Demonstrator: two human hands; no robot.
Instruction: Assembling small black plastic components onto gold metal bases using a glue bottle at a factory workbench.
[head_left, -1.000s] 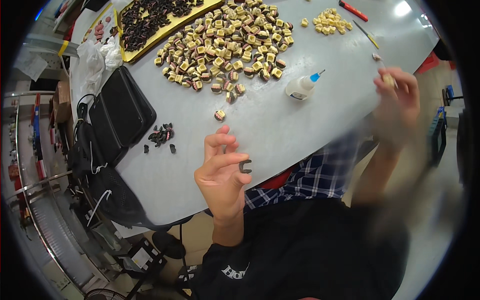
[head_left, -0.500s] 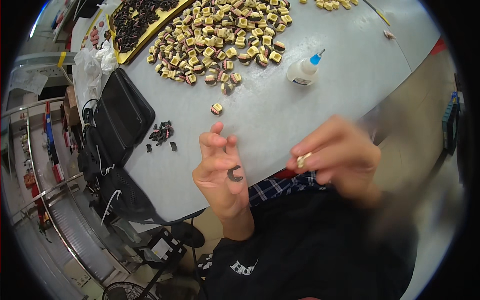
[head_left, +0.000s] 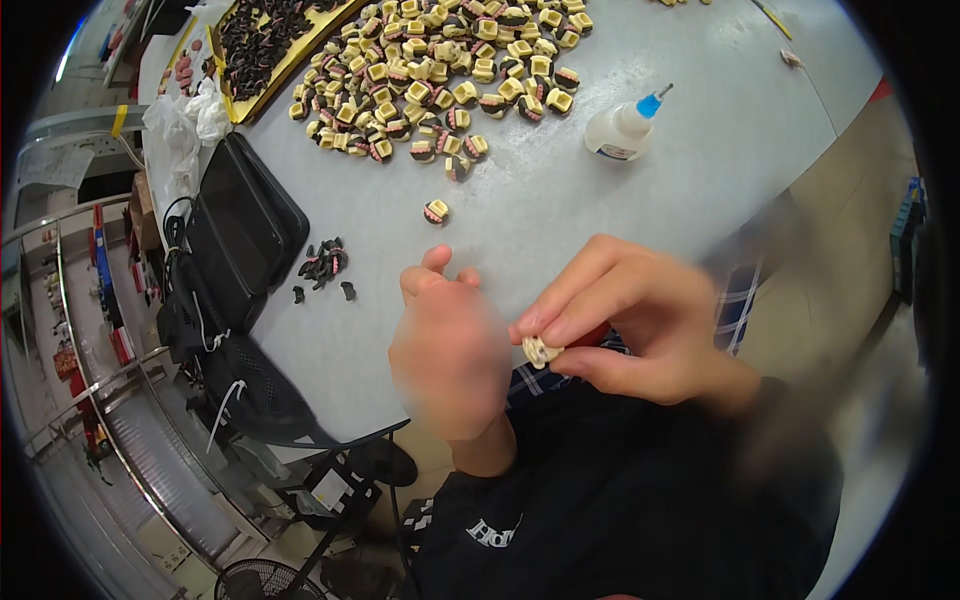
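My right hand (head_left: 630,325) pinches a small cream-coloured moulded piece (head_left: 541,351) between thumb and fingers. Close beside it, over the near table edge, my left hand (head_left: 450,350) is raised. A blur covers most of that hand, so its grip and anything in it are hidden; two upper fingertips show curled. Just beyond the left hand, a cream piece with pink and black parts (head_left: 436,212) lies alone on the grey table (head_left: 540,240). Left of that hand sits a little heap of black pieces (head_left: 325,262), with a few loose ones near it.
A large pile of cream, pink and black pieces (head_left: 430,80) spreads over the far table. To its right stands a white squeeze bottle with a blue tip (head_left: 622,130). A yellow tray (head_left: 243,108) of dark parts, white plastic bags (head_left: 178,140) and a black flat device (head_left: 240,220) line the left.
My right hand has moved left with the cream piece, close to my left hand. The black C-shaped piece seen earlier at my left fingers no longer shows through the blur.
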